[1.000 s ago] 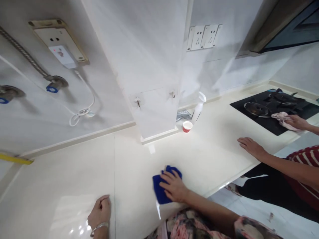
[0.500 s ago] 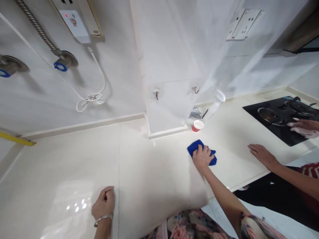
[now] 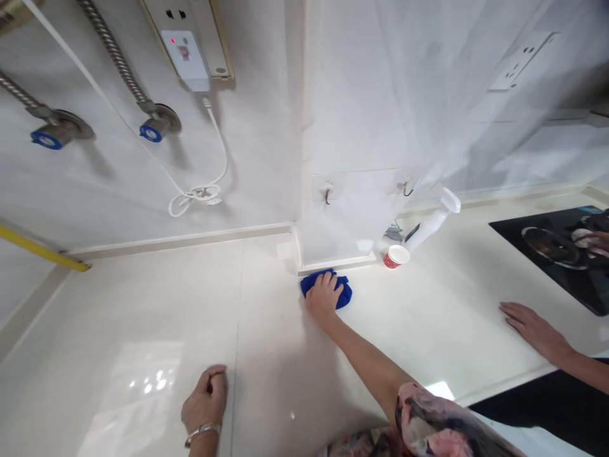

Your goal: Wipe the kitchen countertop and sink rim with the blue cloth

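Note:
My right hand point(image 3: 323, 298) presses a crumpled blue cloth point(image 3: 345, 295) onto the white countertop point(image 3: 157, 304), close to the foot of the wall pillar point(image 3: 352, 222). The fingers lie bent over the cloth, which sticks out on both sides of them. Nearer to me, my left hand point(image 3: 205, 397) rests on the counter as a loose fist, a metal bracelet point(image 3: 203, 433) at its wrist. Nothing shows in its curled fingers. To the right of the cloth stand a small red and white paper cup point(image 3: 396, 256) and a white spray bottle point(image 3: 431, 222).
Another person's hand point(image 3: 535, 330) lies flat on the counter at the right, below a black cooktop point(image 3: 552, 254). Along the left wall are blue-handled valves point(image 3: 151, 132), a plugged-in white cable point(image 3: 221, 139) and a yellow pipe point(image 3: 42, 251). Two hooks point(image 3: 327, 192) hang on the pillar.
My right hand has slid the blue cloth leftward along the counter, from near the cup to the pillar's foot. My left hand stays a fist. The view has shifted somewhat left.

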Tool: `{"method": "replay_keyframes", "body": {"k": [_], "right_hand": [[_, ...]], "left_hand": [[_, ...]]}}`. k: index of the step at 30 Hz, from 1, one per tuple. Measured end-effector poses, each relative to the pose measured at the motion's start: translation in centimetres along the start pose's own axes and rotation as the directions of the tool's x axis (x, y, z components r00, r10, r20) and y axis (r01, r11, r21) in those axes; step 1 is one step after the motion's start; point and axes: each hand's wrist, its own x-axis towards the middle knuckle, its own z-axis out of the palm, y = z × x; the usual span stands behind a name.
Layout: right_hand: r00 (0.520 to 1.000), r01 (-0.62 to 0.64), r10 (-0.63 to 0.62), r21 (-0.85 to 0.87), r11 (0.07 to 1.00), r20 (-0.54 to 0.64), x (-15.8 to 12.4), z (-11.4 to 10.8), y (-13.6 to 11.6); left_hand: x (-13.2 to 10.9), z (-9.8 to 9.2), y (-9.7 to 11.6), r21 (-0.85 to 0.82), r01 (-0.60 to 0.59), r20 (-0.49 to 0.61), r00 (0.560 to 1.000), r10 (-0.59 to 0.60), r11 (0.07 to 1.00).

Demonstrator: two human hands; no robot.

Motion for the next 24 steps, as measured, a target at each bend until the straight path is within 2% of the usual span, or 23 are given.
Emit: {"method": "replay_keyframes", "body": {"k": [2, 4, 6, 9, 13, 15, 18, 21, 24], "right_hand": [[0.981, 0.183, -0.186, 0.047, 0.982, 0.063, -1.7, -0.1, -1.0], [0.922, 0.358, -0.371, 0.121, 0.926, 0.111, -3.4, -0.3, -2.1], [0.863, 0.461, -0.488, 0.192, 0.866, 0.131, -4.8, -0.4, -2.9], [0.815, 0.53, -0.57, 0.26, 0.807, 0.106, -5.6, -0.9, -2.9], [0.775, 0.585, -0.629, 0.307, 0.75, 0.06, -5.9, -1.6, -0.1], [0.779, 0.587, -0.627, 0.32, 0.744, 0.029, -6.7, -1.7, 2.2], [0.814, 0.548, -0.581, 0.33, 0.769, 0.004, -9.2, -1.6, 5.6], [0.87, 0.464, -0.493, 0.346, 0.816, -0.003, -12.0, -1.4, 7.7], [0.92, 0.369, -0.39, 0.381, 0.848, -0.024, -13.9, -1.3, 8.6]], "left_hand": [[0.1, 0.0, -0.1, 0.015, 0.005, 0.007, 1.0, -0.005, 1.0], [-0.1, -0.1, 0.0, 0.02, -0.003, -0.001, 1.0, 0.003, 1.0], [-0.6, -0.3, 0.4, 0.008, -0.033, -0.033, 0.999, 0.033, 0.999], [-1.4, -0.8, 1.1, -0.015, -0.071, -0.08, 0.994, 0.07, 0.997], [-2.5, -1.6, 1.9, -0.006, -0.072, -0.093, 0.993, 0.071, 0.997], [-2.9, -1.8, 2.3, 0.006, -0.058, -0.089, 0.994, 0.058, 0.998], [-4.0, -1.0, 3.7, 0.022, -0.067, -0.041, 0.997, 0.068, 0.997], [-5.3, 1.4, 6.7, -0.003, -0.188, 0.042, 0.981, 0.188, 0.982], [-6.5, 4.7, 10.7, -0.062, -0.352, 0.119, 0.927, 0.357, 0.934]]}}
